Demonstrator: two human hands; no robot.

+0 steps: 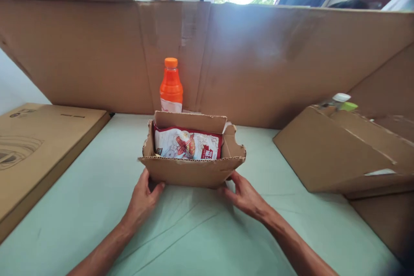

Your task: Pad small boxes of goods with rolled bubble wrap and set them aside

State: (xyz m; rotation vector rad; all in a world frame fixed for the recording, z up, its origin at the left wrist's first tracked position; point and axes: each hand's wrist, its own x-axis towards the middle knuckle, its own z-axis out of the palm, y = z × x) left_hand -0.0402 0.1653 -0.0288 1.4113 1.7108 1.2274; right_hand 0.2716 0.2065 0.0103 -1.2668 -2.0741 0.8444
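Note:
A small open cardboard box (pixel 190 174) sits in front of me on the pale green cloth. Inside it lies a white and dark red printed food packet (pixel 184 143), its lower part hidden by the box's near wall. My left hand (pixel 142 196) grips the box's lower left corner, thumb at the near side. At the lower right corner my right hand (pixel 242 194) holds the box in the same manner, some fingers hidden behind it. Just behind the box stands an upright orange bottle (pixel 171 86) with an orange cap, its base hidden.
A tall cardboard panel (pixel 97 56) rises along the back. On the left lies a flat cardboard carton (pixel 48 146). A larger cardboard box (pixel 330 151) stands tilted on the right, with a white bottle cap (pixel 342 97) showing above it. Green cloth (pixel 200 233) covers the surface.

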